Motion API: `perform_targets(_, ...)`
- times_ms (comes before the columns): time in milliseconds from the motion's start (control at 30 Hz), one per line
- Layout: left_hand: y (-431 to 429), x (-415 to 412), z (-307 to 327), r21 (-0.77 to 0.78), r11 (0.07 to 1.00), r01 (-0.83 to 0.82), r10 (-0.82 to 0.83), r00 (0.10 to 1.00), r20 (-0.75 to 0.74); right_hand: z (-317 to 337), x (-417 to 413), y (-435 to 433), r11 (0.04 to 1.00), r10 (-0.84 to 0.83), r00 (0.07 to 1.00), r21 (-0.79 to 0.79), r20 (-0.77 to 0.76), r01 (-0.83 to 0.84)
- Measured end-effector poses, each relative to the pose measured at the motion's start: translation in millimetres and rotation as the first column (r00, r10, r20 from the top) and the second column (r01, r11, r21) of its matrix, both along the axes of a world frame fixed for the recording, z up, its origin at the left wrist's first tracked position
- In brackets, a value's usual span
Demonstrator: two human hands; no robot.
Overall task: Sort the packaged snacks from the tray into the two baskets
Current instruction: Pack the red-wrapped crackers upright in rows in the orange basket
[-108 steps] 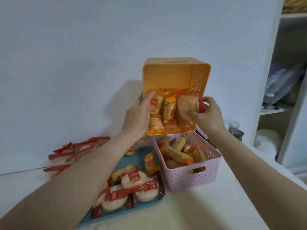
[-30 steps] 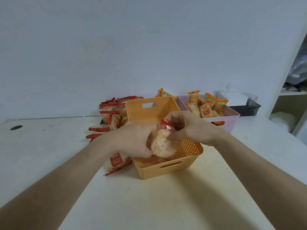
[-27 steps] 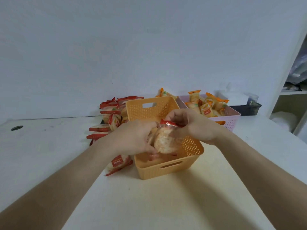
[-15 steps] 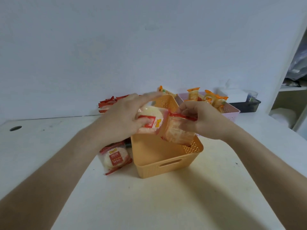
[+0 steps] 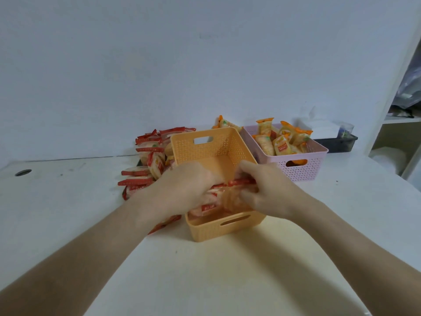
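Fingers (image 5: 247, 168) of left hand (image 5: 189, 185) and right hand (image 5: 266, 190) clutch red-edged packets (image 5: 238, 182), now lowered into the orange basket (image 5: 205, 151).

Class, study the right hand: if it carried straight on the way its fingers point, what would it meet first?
Probably the left hand. The right hand points leftward over the orange basket, with only the red-edged packets both hands grip between them; depth is unclear.

One head-worn camera looks forward and down, close over the orange basket (image 5: 216, 233), toward the far wall (image 5: 159, 65).
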State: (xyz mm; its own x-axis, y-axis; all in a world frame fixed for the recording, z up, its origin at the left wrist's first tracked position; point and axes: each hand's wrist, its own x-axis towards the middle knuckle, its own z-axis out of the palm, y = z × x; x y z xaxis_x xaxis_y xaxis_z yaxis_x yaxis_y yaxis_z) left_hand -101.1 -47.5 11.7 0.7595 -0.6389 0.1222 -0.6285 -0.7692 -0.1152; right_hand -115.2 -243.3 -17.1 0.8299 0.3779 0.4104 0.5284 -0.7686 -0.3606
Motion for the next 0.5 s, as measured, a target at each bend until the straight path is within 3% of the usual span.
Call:
perform_targets(100,2.6,-2.0,-3.5,-0.059,0.998,0.038,-0.042,0.997,-0.071,-9.3,-5.3,3.1,0.988,-0.036,0.999,-0.149,0.036,0.041)
perform_targets(300,6.9,-10.9,-5.0,-0.101,0.993,0.059,-0.074,0.986,-0.150,-20.0,-8.8,2.2,0.957,-0.003,0.980,-0.284,0.200,0.060)
perform_targets(433,7.5,-24.9,-3.3,-0.069,0.996,0.062,-0.073,0.983,-0.167,-29.3,-8.5,2.0,0.966,0.012,0.943,-0.249,0.331,0.075)
perform_targets(500,6.1,-32.5,-6.2,0.042,0.999,0.031,-0.026,0.993,-0.119,-33.0,-8.9,4.1,0.976,-0.005,0.915,-0.197,0.403,0.092)
